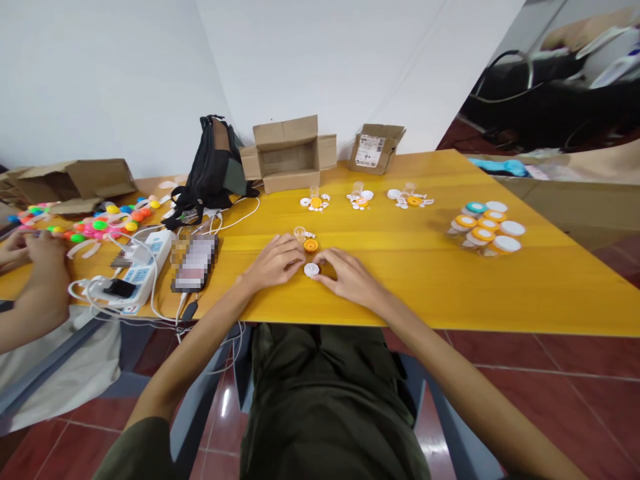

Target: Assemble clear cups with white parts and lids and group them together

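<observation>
My right hand (350, 277) pinches a white round plastic piece (311, 270) at its right edge, between thumb and forefinger. Just left of that piece, my left hand (277, 262) has its fingers curled together; whatever is in them, if anything, is hidden. Right beyond the fingertips lies an orange round cap (311, 246). A small clear plastic cup (299, 233) stands behind my left fingers, with small white pieces (310, 235) beside it.
Three groups of clear cups, caps and white pieces (360, 200) lie farther back. Lidded jars (485, 230) stand right. Cardboard boxes (290, 163), a backpack (213, 167), a phone (196, 262) and a power strip (147, 270) with cables occupy the back and left. Another person's hands (43, 250) are far left.
</observation>
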`<state>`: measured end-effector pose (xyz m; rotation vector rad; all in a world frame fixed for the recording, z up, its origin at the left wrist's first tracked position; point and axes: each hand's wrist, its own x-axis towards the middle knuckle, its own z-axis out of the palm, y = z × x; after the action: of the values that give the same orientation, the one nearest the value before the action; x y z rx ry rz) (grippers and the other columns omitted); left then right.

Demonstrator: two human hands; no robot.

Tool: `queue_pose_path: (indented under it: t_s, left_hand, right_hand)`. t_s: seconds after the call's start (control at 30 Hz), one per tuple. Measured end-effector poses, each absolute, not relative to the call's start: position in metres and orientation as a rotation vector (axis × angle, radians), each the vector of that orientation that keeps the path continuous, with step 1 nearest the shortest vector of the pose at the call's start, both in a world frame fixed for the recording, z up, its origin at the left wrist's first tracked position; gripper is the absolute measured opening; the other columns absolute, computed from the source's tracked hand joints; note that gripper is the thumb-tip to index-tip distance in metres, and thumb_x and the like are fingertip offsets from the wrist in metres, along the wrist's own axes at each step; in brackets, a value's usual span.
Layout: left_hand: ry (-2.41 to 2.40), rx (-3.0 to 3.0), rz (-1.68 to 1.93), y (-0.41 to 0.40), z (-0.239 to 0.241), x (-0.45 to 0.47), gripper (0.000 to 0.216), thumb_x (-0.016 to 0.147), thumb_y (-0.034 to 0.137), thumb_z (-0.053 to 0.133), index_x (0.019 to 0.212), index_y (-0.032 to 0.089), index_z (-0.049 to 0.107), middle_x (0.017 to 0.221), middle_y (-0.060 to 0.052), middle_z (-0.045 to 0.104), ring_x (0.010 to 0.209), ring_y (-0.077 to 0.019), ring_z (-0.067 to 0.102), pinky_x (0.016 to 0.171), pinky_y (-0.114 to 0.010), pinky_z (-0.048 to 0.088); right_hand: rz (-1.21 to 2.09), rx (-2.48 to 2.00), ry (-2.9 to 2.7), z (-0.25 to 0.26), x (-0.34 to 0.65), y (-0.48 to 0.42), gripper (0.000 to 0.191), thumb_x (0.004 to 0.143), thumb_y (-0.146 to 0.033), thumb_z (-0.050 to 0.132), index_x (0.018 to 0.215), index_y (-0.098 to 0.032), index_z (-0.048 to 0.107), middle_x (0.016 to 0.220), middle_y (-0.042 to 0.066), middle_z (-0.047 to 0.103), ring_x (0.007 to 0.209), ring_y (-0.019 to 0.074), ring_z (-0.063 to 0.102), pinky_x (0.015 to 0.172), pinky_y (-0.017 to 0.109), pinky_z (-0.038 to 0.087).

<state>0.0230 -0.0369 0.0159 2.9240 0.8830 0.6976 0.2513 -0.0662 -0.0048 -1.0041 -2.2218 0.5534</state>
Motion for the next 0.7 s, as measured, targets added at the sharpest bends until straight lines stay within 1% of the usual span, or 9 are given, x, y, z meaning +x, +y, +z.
queue_pose_path:
  t_s: [0.13,0.37,0.5,0.7]
  left_hand:
    - [0.853,3.046,0.602,-0.035,0.015,0.017,0.024,0.101,0.025,0.052,0.091,0.020,0.073,0.094,-0.007,0.073,0.100,-0.0239,0.059,0.085,-0.039,0.045]
    - [0.817,3.204,0.518,-0.034,0.014,0.021,0.025,0.102,0.023,0.048,0.094,0.019,0.072,0.097,-0.009,0.073,0.106,-0.0249,0.060,0.086,-0.039,0.044]
    - [0.816,3.224,0.564,-0.033,0.012,0.025,0.026,0.102,0.022,0.046,0.093,0.017,0.070,0.099,-0.011,0.072,0.104,-0.0252,0.059,0.084,-0.038,0.044]
    - [0.886,2.993,0.758,-0.038,0.015,0.027,0.022,0.100,0.022,0.050,0.090,0.020,0.069,0.093,-0.007,0.072,0.098,-0.0222,0.058,0.084,-0.037,0.045]
  right_hand:
    - [0.559,-1.008,-2.215,-0.004,0.251,-0.066,0.010,0.090,-0.020,0.063,0.097,-0.025,0.058,0.103,0.006,0.071,0.098,0.0250,0.067,0.089,0.039,0.052]
    - [0.565,-1.000,-2.222,-0.004,0.252,-0.066,0.009,0.091,-0.022,0.063,0.098,-0.026,0.059,0.100,0.004,0.070,0.095,0.0243,0.067,0.088,0.038,0.052]
    - [0.557,-1.007,-2.222,-0.005,0.252,-0.065,0.009,0.091,-0.023,0.063,0.098,-0.026,0.059,0.099,0.005,0.069,0.092,0.0241,0.066,0.087,0.038,0.052]
    - [0.558,-1.010,-2.217,-0.006,0.252,-0.065,0.009,0.090,-0.021,0.063,0.097,-0.025,0.059,0.097,0.005,0.068,0.091,0.0235,0.066,0.086,0.037,0.052]
